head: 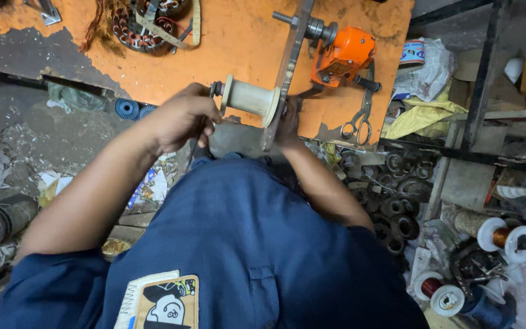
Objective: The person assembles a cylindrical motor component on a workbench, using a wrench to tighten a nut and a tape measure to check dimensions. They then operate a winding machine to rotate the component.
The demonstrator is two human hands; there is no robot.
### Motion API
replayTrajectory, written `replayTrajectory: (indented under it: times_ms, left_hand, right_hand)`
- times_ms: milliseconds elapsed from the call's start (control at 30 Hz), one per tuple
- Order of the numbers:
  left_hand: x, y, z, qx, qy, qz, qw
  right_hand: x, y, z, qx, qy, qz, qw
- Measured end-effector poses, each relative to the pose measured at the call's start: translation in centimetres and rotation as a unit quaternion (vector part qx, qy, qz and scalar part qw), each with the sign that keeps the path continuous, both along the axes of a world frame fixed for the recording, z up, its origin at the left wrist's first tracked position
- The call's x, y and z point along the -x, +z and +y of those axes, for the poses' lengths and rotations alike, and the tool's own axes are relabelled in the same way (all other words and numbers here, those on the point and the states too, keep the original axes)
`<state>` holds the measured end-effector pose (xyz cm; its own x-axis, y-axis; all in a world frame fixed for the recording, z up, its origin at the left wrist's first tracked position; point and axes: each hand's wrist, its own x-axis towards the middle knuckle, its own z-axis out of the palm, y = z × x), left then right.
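The cream empty bobbin (249,99) sits on a horizontal spindle at the orange bench's (232,42) near edge, its long axis running 9 to 3 o'clock. The left hand (181,117), fingers curled round the spindle nut at the bobbin's 9 o'clock end, is nearer. The right hand (287,125) lies at 4 o'clock, behind the steel bracket (287,67); its grip cannot be told. An orange winding counter (343,56) stands at 2 o'clock, scissors (359,122) at 3 o'clock, a stator with copper windings (144,24) at 11.

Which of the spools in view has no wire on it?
The cream spool between the left hand and right hand is bare; the white-flanged floor spool carries copper wire.
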<state>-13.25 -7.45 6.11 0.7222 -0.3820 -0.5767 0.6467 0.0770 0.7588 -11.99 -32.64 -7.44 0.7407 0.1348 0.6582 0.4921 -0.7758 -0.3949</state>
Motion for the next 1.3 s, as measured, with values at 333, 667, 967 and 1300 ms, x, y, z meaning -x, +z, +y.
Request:
replayTrajectory:
  times_ms: [333,667,967,1300]
  left_hand:
    - [3.6,9.9,2.6,0.170,0.014,-0.099,0.980]
    - [-10.2,4.5,3.6,0.081,0.027,-0.207,0.974]
    - [-11.7,-5.9,-1.1,0.086,0.087,0.085,0.989]
    - [-11.5,-9.2,5.8,-0.043,-0.027,0.017,0.999]
  right_hand:
    - [-3.5,-0.1,0.5,-0.144,0.151,0.151,0.966]
    - [-1.2,2.2,2.1,-0.146,0.131,0.153,0.969]
    - [2.0,3.1,1.0,-0.211,0.104,0.342,0.910]
    - [8.5,2.4,-1.6,-0.520,0.042,0.559,0.645]
